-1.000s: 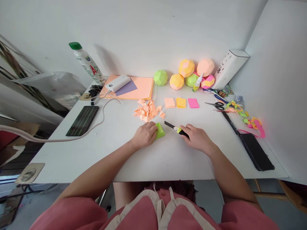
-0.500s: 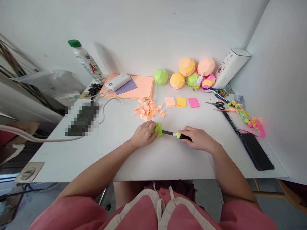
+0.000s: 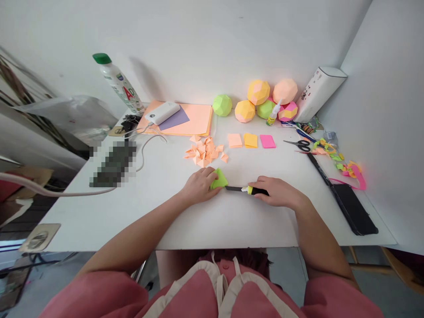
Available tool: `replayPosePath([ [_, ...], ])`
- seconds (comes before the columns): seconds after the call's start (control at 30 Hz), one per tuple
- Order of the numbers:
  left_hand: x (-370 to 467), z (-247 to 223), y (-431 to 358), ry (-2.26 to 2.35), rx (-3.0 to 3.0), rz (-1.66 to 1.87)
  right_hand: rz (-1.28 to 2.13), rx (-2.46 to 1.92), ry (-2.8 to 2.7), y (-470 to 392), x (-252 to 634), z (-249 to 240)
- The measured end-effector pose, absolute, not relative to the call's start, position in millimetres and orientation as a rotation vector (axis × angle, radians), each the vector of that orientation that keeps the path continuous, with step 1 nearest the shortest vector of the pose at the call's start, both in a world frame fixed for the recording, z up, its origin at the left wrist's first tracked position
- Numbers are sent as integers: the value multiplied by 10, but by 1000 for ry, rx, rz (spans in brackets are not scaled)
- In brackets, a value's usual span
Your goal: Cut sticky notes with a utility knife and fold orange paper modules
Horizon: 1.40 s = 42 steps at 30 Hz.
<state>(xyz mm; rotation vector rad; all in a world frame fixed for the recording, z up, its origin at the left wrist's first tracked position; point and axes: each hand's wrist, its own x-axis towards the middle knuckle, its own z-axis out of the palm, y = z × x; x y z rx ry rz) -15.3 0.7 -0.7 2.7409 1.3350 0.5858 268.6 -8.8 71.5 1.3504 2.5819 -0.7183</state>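
My left hand (image 3: 199, 184) is closed on a folded green paper (image 3: 219, 178), thumb below and fingers on top, near the middle of the table. In my right hand (image 3: 272, 191) is a utility knife (image 3: 251, 190) with a black and yellow handle. Its dark blade points left, with the tip close to the lower right corner of the green paper; whether they touch I cannot tell. Just beyond my left hand lies a heap of folded peach paper pieces (image 3: 203, 152). Behind the knife sit small stacks of peach paper (image 3: 235, 141), orange paper (image 3: 251, 141) and pink paper (image 3: 267, 141).
Faceted paper balls (image 3: 258, 92) rest against the wall beside a small glue bottle (image 3: 273, 115). Scissors (image 3: 300, 145), paper scraps (image 3: 351, 170) and a black case (image 3: 353, 208) lie on the right. At left are a power bank (image 3: 163, 113) with its cable and a white bottle (image 3: 119, 84).
The knife has drawn back slightly right and down, its blade now clear of the middle of the green paper. The paper now appears flatter, with a sharper corner showing.
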Motion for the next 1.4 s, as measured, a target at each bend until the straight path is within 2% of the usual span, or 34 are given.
replayPosePath([
  [1.4, -149, -2, -6, 1275, 2762, 639, -635, 1338, 2639, -138, 2607, 762],
])
